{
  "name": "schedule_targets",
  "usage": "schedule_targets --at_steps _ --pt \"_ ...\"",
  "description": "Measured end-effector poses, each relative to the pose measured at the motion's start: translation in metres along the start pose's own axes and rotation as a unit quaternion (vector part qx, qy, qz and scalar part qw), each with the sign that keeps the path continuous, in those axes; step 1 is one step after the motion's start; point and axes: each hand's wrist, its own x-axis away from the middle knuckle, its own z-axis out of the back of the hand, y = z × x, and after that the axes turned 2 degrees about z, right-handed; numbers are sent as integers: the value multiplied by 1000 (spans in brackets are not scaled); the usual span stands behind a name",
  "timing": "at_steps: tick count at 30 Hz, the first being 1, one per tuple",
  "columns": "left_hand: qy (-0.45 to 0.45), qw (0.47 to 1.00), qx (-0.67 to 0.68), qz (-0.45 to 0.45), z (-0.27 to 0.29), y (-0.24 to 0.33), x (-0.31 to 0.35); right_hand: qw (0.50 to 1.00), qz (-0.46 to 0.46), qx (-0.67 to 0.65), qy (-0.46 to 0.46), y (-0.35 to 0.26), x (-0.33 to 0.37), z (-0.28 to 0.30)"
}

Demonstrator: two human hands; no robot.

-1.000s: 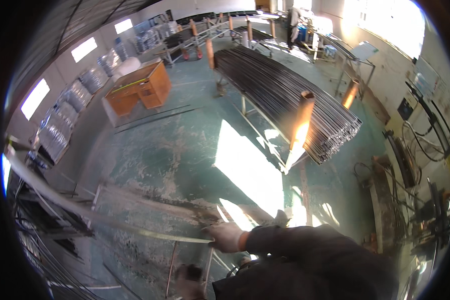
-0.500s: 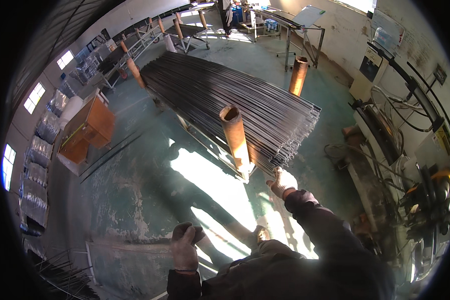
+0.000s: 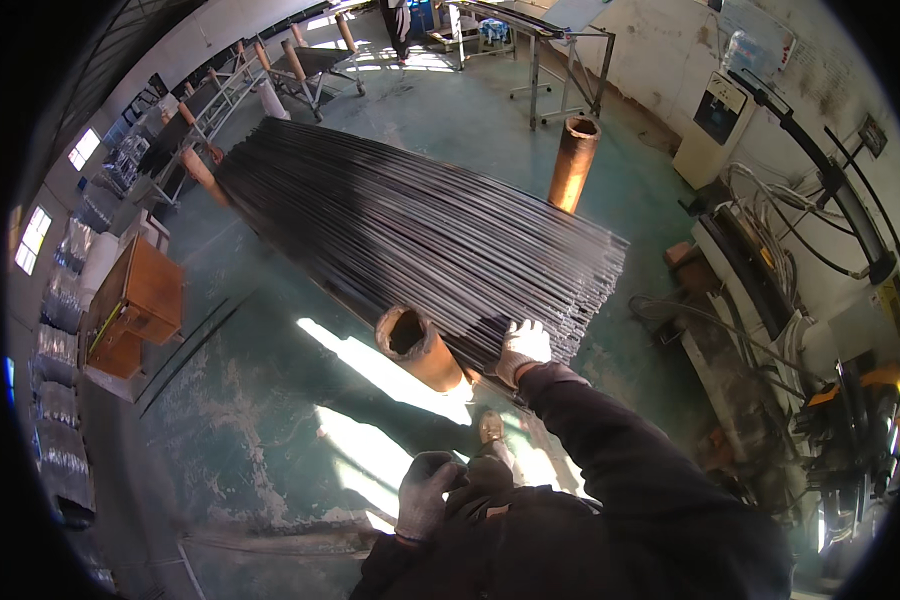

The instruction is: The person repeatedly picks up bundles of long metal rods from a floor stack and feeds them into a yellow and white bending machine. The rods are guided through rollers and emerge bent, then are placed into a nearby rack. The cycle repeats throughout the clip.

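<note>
A wide bundle of long, thin dark metal rods (image 3: 370, 215) lies on a low stand, its uneven ends toward me on the right. My right hand (image 3: 525, 346), in a pale work glove, rests flat on the rods near those ends, fingers stretched out. Just left of it rises a rusty pipe post (image 3: 422, 350) at the stand's corner. My left hand (image 3: 425, 497), also gloved, hangs low in front of my body with its fingers curled in and the thumb against them. I see nothing held in it.
Another rusty post (image 3: 575, 165) stands at the far side of the rods. A wooden cabinet (image 3: 135, 295) is on the left, with loose rods (image 3: 195, 350) on the floor beside it. Machinery with cables (image 3: 770, 270) lines the right wall. A person (image 3: 397, 28) stands far back.
I have come closer to the bundle. My right hand has moved from beside the rod ends onto the top of the rods. My left hand stays low, its fingers still curled.
</note>
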Motion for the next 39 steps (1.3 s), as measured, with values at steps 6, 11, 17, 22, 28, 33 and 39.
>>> schedule_targets --at_steps 6,11,17,22,28,33,39 --pt "-68 984 -110 -126 -16 37 -107 992 79 -41 -94 7 -22 8" --pt "-100 978 -149 -104 -44 79 -144 976 76 -117 -166 24 -52 17" --pt "-49 994 -95 -9 -83 100 -159 938 91 -214 -256 58 -90 40" --pt "-11 994 -103 -26 -113 93 -162 958 171 -123 -194 74 -113 64" --pt "37 998 34 40 -165 93 -179 915 60 -276 -288 110 -117 105" --pt "79 991 100 50 -196 77 -226 931 90 -253 -248 204 -66 129" --pt "21 941 318 110 -207 45 -321 939 -15 -184 -289 423 134 113"
